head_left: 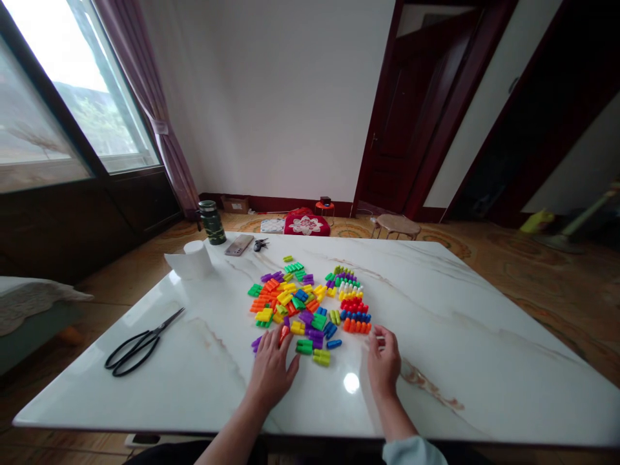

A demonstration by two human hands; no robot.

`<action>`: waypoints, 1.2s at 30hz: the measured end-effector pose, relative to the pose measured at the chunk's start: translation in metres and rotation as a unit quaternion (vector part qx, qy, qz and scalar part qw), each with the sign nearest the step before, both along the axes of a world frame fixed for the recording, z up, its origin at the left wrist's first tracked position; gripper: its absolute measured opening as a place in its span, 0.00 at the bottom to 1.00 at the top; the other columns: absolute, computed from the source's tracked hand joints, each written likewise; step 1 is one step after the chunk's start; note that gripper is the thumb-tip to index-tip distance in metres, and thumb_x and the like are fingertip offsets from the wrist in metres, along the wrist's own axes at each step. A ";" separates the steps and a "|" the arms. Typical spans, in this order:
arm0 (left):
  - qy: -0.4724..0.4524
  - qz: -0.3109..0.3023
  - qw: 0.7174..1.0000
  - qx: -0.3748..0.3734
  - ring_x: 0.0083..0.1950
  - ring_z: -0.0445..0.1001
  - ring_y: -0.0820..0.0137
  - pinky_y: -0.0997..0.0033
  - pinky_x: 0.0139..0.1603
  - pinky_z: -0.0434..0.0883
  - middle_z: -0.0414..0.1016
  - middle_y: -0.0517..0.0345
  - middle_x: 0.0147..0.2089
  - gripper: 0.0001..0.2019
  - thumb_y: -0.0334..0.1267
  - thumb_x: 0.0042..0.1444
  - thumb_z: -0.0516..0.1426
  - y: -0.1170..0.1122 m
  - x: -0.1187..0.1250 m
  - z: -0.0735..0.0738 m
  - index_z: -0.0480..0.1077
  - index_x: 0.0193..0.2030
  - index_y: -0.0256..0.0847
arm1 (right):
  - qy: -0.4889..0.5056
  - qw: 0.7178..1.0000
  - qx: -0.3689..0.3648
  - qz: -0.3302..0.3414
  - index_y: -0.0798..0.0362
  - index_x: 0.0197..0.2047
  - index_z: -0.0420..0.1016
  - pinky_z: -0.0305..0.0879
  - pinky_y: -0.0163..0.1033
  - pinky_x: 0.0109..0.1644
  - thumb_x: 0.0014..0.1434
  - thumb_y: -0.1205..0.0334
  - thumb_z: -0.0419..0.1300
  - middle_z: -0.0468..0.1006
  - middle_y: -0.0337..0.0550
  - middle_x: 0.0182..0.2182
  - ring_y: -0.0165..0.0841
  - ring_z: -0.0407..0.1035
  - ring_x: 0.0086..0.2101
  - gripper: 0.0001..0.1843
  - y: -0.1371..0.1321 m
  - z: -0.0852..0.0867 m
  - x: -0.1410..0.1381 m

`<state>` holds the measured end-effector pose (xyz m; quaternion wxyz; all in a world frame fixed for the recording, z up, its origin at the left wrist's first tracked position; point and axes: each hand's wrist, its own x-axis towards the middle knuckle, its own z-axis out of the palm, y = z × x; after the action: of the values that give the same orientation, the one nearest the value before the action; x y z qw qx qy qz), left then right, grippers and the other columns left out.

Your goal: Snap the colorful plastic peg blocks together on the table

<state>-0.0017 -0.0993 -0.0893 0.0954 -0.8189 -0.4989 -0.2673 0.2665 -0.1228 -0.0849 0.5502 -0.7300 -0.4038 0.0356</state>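
Observation:
A loose heap of bright plastic building pieces (pixel 288 303) in several colours lies on the white marble table (pixel 436 336). To its right, pieces stand in tidier colour rows (pixel 351 300), including red, blue and orange. My left hand (pixel 271 368) rests palm down at the heap's front edge, fingers apart, its fingertips by an orange piece (pixel 284 334). My right hand (pixel 384 361) is in front of the orange row, fingers bunched together. Something small may sit in those fingers, but I cannot tell.
Black-handled scissors (pixel 138 345) and a paper roll (pixel 196 260) lie on the table's left side. Along the far edge are a camouflage flask (pixel 213 223), a phone (pixel 239 245) and keys (pixel 260 244). A stool (pixel 397 225) and a red cushion (pixel 307 225) stand on the floor beyond.

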 end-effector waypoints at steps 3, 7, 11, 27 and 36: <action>-0.002 -0.001 1.000 0.005 0.60 0.67 0.51 0.46 0.61 0.66 0.67 0.42 0.61 0.20 0.42 0.58 0.55 -0.001 0.001 0.001 0.68 0.57 0.41 | -0.004 0.992 -0.043 0.120 0.52 0.41 0.74 0.66 0.38 0.38 0.63 0.43 0.50 0.80 0.47 0.36 0.37 0.73 0.33 0.22 -0.008 0.004 -0.020; -0.009 -0.004 1.000 0.004 0.61 0.66 0.52 0.46 0.61 0.66 0.67 0.41 0.61 0.20 0.41 0.58 0.56 -0.002 0.001 0.004 0.69 0.57 0.40 | -0.122 0.952 -0.110 0.259 0.51 0.43 0.75 0.64 0.36 0.36 0.64 0.46 0.51 0.79 0.43 0.34 0.35 0.73 0.33 0.19 -0.006 0.011 -0.048; -0.017 -0.007 1.000 -0.012 0.61 0.66 0.51 0.46 0.61 0.66 0.67 0.41 0.61 0.20 0.40 0.58 0.56 -0.003 0.002 0.008 0.69 0.57 0.40 | -0.222 0.924 -0.134 0.282 0.51 0.46 0.74 0.62 0.35 0.34 0.65 0.53 0.51 0.79 0.43 0.38 0.34 0.74 0.33 0.16 0.004 0.011 -0.063; -0.211 0.038 0.976 -0.039 0.66 0.63 0.63 0.55 0.65 0.66 0.63 0.49 0.65 0.27 0.19 0.54 0.47 0.026 -0.028 0.026 0.70 0.56 0.44 | -0.381 0.881 -0.159 0.230 0.51 0.51 0.72 0.64 0.36 0.31 0.69 0.58 0.48 0.78 0.45 0.41 0.34 0.76 0.33 0.15 0.011 -0.007 -0.072; -0.102 0.001 0.966 -0.239 0.66 0.65 0.58 0.56 0.65 0.64 0.66 0.49 0.66 0.35 0.13 0.42 0.49 0.109 -0.080 0.037 0.75 0.55 0.45 | -0.382 0.886 -0.137 0.225 0.50 0.49 0.73 0.62 0.36 0.30 0.69 0.59 0.48 0.78 0.44 0.38 0.34 0.76 0.31 0.14 0.013 -0.010 -0.072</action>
<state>-0.0818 0.0095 -0.0526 -0.1542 -0.7857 -0.5562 -0.2228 0.1944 -0.1097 -0.0952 0.2257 -0.6447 -0.7271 -0.0681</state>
